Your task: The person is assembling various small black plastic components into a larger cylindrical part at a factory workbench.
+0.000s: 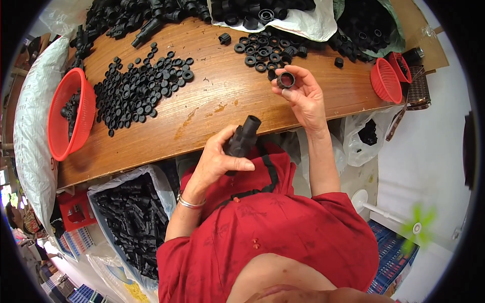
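My left hand [214, 159] is wrapped round a black plastic tube fitting [244, 137], held tilted in front of my body with its round open end pointing up and away. Raised over the table's near edge, my right hand [304, 96] pinches a black ring-shaped cap [286, 80] between thumb and fingers, and its hole faces me. The two parts are apart. Just beyond the right hand lies a cluster of similar black ring caps [260, 66]. Farther left, many small black round caps [146, 83] spread over the wooden table [212, 96].
Black fittings [144, 17] are heaped along the far edge, beside a white sack [316, 22] of black parts. Red baskets stand at the left [85, 118] and right [386, 81]. Below the table's left side sits a lined bin [134, 217] full of black pieces.
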{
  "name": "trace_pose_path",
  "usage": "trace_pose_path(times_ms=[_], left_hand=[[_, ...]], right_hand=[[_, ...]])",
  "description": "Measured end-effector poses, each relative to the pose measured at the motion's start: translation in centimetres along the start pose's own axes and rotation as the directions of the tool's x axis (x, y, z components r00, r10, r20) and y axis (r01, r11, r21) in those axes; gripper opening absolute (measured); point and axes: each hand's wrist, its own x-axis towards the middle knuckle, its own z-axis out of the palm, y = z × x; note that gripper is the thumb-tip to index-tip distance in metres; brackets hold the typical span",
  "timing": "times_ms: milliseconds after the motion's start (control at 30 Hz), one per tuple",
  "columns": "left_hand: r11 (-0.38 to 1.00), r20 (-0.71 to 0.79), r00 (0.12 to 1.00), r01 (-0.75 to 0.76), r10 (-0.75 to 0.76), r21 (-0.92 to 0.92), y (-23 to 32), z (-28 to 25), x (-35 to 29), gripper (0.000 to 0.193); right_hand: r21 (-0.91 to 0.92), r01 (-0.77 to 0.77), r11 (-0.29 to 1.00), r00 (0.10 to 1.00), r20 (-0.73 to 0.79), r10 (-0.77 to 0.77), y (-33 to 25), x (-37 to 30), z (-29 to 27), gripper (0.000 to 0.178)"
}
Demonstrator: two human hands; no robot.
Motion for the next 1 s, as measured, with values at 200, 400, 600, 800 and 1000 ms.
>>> trace_pose_path(times_ms=[200, 400, 600, 800, 1000], left_hand=[[0.854, -0.115, 0.969, -0.132, 0.217, 0.503, 1.0, 0.5, 0.2, 0.059], [0.513, -0.203, 0.832, -0.111, 0.516, 0.851, 1.7, 1.5, -0.6, 0.075], [0.373, -0.152, 0.800, -0.094, 0.580, 0.923, 2.0, 2.4, -1.1, 0.092], [0.674, -0.095, 0.927, -0.190, 0.363, 0.714, 0.6, 1.5, -1.3, 0.094], [0.970, -0.135, 0.962, -0.229, 0.237, 0.078, -2.5, 0.8, -0.9, 0.088]], right_hand=[[0.060, -0.109, 0.992, 0.988, 0.118, 0.101, -0.3, -2.2, 3.0, 0.037], [-0.079, -0.247, 0.966, 0.966, 0.064, 0.252, 0.6, -4.4, 5.6, 0.042], [-0.107, -0.329, 0.938, 0.936, 0.096, 0.339, 0.4, -5.2, 6.3, 0.030], [-0.189, -0.365, 0.912, 0.914, 0.112, 0.389, 0.9, -5.3, 5.5, 0.023], [-0.881, -0.090, 0.465, 0.965, -0.193, -0.178, 0.2, -0.5, 1.5, 0.016]])
